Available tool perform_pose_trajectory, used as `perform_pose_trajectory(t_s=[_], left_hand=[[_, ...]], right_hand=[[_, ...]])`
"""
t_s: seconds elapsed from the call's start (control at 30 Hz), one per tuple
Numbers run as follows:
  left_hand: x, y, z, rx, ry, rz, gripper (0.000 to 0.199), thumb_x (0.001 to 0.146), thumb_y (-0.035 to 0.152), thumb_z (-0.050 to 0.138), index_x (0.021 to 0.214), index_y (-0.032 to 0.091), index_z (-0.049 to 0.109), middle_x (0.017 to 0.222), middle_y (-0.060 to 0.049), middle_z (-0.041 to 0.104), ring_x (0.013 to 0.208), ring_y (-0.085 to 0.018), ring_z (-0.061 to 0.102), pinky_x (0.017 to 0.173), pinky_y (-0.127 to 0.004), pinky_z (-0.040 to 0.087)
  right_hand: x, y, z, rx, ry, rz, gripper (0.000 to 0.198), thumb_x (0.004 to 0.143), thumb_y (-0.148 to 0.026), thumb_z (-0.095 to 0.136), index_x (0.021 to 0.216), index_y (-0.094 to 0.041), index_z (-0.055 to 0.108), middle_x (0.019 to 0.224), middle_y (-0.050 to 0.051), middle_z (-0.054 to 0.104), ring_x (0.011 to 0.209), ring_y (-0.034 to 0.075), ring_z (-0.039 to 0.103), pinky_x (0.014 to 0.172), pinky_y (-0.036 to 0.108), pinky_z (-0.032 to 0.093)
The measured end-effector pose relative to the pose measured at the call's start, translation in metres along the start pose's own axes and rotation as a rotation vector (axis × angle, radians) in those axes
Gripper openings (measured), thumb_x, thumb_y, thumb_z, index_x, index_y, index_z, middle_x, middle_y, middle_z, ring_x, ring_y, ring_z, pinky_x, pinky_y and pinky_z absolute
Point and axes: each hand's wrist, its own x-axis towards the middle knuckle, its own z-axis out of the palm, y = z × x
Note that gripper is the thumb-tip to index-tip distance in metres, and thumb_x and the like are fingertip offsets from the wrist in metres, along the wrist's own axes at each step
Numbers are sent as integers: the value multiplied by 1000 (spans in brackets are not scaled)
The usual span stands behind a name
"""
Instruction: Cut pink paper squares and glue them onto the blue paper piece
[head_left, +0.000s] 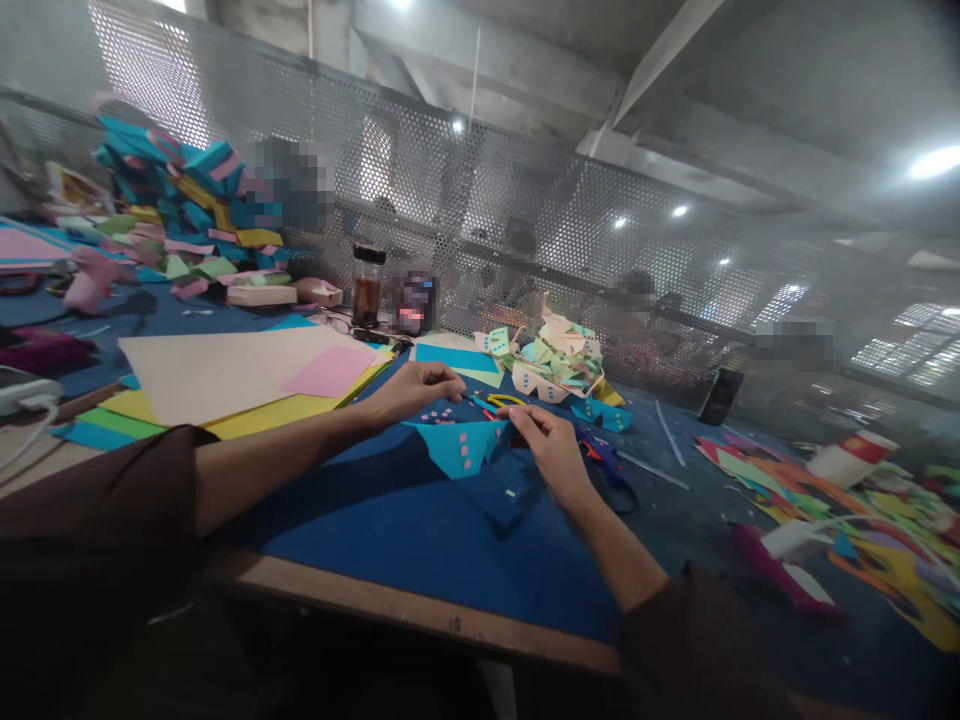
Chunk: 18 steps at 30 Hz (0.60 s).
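A blue paper cutout (444,447) with a zigzag lower edge and small pink squares on it is in front of me, above the blue tabletop. My right hand (553,450) pinches its right corner between thumb and finger. Over the cutout's upper edge, my left hand (420,390) has its thumb and fingertips pressed together; whatever is between them is too small to make out. Several loose pink squares (436,415) lie just behind the cutout. Between the two hands rests a tool with yellow and blue handles (505,399), partly hidden by my right fingers.
Coloured paper sheets (225,365) are stacked at left. A pile of decorated paper cutouts (559,350) stands behind my hands. The blue glue gun (600,452) lies right of my right hand. Farther off are a lidded jar (367,290), a phone (720,396) and a paper cup (851,457).
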Motion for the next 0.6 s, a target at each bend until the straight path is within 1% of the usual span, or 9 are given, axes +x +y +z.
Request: perform_pose_trajectory(t_s=[0.1, 0.2, 0.3, 0.33, 0.4, 0.43, 0.5, 0.6], left_hand=[[1, 1, -2, -7, 79, -21, 30, 85, 44, 59, 89, 17, 71, 88, -6, 74, 86, -19, 64, 77, -31, 45], [2, 4, -5, -67, 137, -11, 36, 86, 48, 56, 88, 16, 71, 92, -7, 74, 93, -21, 64, 85, -33, 45], [-1, 9, -10, -84, 154, 55, 42, 90, 52, 50, 92, 16, 71, 99, -7, 72, 97, -22, 61, 89, -34, 44], [-2, 12, -10, -55, 146, 71, 43, 90, 53, 49, 94, 16, 71, 101, -7, 71, 98, -22, 60, 90, -34, 44], [-5, 17, -10, 19, 195, 58, 44, 90, 54, 48, 96, 17, 72, 99, -5, 70, 96, -23, 59, 89, -35, 43], [-6, 19, -10, 37, 196, 65, 44, 91, 54, 48, 97, 18, 72, 100, -5, 70, 98, -23, 58, 90, -36, 43], [-7, 21, -8, 35, 188, 90, 44, 92, 53, 46, 100, 19, 72, 105, -5, 70, 102, -24, 58, 94, -37, 42], [-6, 17, -7, -26, 189, 143, 44, 94, 52, 42, 102, 20, 72, 112, -6, 70, 108, -23, 58, 99, -38, 41]], right_hand=[[1, 4, -2, -7, 36, -6, 37, 87, -49, 58, 100, -19, 76, 90, 6, 73, 84, 22, 68, 68, 30, 57], [2, 8, -3, -24, 75, -13, 39, 88, -50, 56, 103, -19, 75, 95, 6, 74, 84, 22, 68, 71, 32, 57], [3, 12, -5, -42, 112, -20, 41, 88, -52, 55, 105, -19, 74, 102, 6, 73, 85, 23, 68, 71, 34, 58], [4, 13, -6, -50, 123, -22, 41, 88, -52, 56, 105, -19, 74, 104, 6, 73, 88, 24, 68, 72, 34, 58], [5, 14, -7, -69, 140, -27, 40, 87, -52, 57, 105, -19, 74, 106, 7, 72, 94, 26, 67, 74, 35, 58], [6, 15, -8, -78, 144, -30, 40, 87, -52, 58, 105, -19, 74, 107, 7, 72, 95, 27, 67, 75, 35, 58], [6, 16, -8, -89, 146, -34, 40, 87, -51, 58, 105, -19, 74, 106, 7, 72, 93, 26, 67, 73, 35, 58], [7, 16, -9, -101, 149, -42, 41, 87, -51, 58, 105, -18, 73, 104, 7, 73, 86, 25, 69, 71, 35, 59]])
